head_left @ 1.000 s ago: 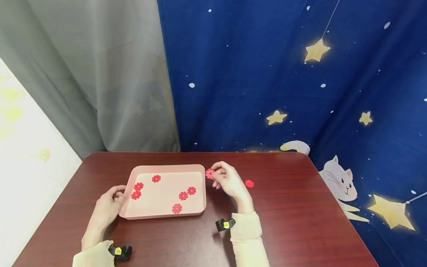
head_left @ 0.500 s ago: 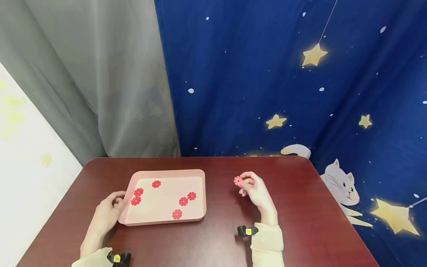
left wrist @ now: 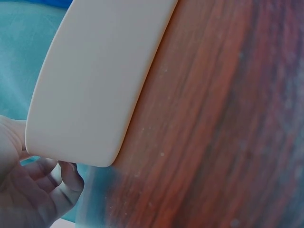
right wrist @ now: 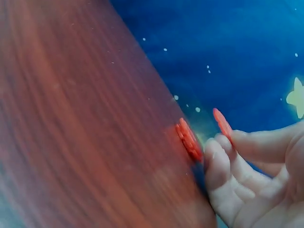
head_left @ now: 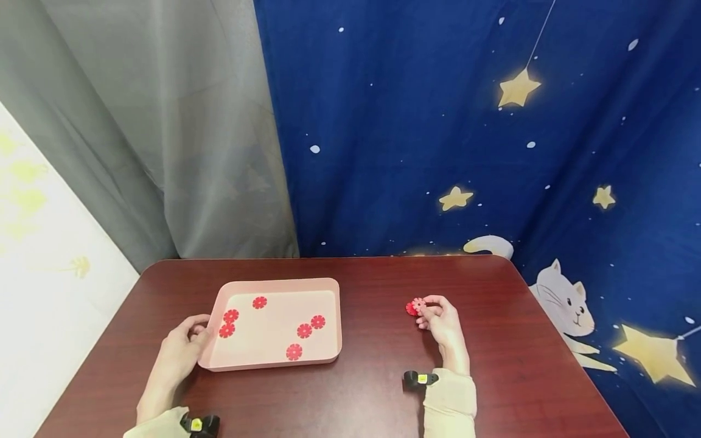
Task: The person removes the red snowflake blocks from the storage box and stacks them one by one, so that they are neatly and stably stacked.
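My right hand [head_left: 446, 328] pinches a red notched plastic disc [head_left: 418, 305] by its edge, between thumb and finger. Just behind it, a similar red disc [head_left: 410, 309] lies on the table, partly covered by the held one in the head view. From the right wrist, the held disc [right wrist: 222, 122] shows edge-on, apart from the disc on the table [right wrist: 188, 140]. At the left end of a pink tray [head_left: 268, 367], my left hand [head_left: 177, 350] grips the side; the left wrist view shows curled fingers [left wrist: 45, 183] at the tray's corner. Several red discs [head_left: 294, 351] lie flat inside the tray.
The dark red wooden table [head_left: 372, 389] has rounded far corners. Behind it hang a grey curtain [head_left: 224, 152] and a blue starry curtain [head_left: 383, 152]. A white panel [head_left: 49, 292] stands at the left. Each wrist wears a small black camera [head_left: 420, 380].
My right hand has moved right, from beside the tray to the disc on the table, still pinching its disc. The left hand stays at the tray. The head view has tilted slightly.
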`<state>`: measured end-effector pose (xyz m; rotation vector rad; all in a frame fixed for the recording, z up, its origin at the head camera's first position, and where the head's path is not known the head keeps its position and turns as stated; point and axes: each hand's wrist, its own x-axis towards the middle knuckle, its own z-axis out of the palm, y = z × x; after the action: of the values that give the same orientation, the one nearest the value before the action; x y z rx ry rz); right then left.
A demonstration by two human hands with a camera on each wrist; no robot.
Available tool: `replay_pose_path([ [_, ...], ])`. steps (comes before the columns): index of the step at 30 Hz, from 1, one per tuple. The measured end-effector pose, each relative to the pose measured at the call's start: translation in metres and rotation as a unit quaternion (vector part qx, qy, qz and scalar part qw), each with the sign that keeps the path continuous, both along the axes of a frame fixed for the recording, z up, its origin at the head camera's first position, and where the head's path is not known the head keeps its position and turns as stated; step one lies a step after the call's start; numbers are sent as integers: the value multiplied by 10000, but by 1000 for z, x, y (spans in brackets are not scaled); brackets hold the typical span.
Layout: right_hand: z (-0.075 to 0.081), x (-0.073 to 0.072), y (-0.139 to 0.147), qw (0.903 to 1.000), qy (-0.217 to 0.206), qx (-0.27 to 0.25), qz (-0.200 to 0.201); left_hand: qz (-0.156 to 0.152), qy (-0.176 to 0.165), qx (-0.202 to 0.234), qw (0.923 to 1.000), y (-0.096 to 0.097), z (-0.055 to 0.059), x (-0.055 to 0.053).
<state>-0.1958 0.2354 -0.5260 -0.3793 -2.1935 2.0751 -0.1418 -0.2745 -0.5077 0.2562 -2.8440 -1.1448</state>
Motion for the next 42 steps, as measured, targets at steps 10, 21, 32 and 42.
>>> replay_pose_path([
  [10,-1,-5,-7,9982,-281,-13,-521,32,87,-91,9999,1,4,0],
  [21,2,-3,-15,9914,-477,1019,-671,79,8,-142,9999,2,-1,1],
  [32,9,-2,-23,9683,-590,2297,-788,111,-21,-107,9999,4,1,-1],
  [42,6,-2,-22,9608,-612,2586,-786,123,-46,-98,9999,4,0,-1],
])
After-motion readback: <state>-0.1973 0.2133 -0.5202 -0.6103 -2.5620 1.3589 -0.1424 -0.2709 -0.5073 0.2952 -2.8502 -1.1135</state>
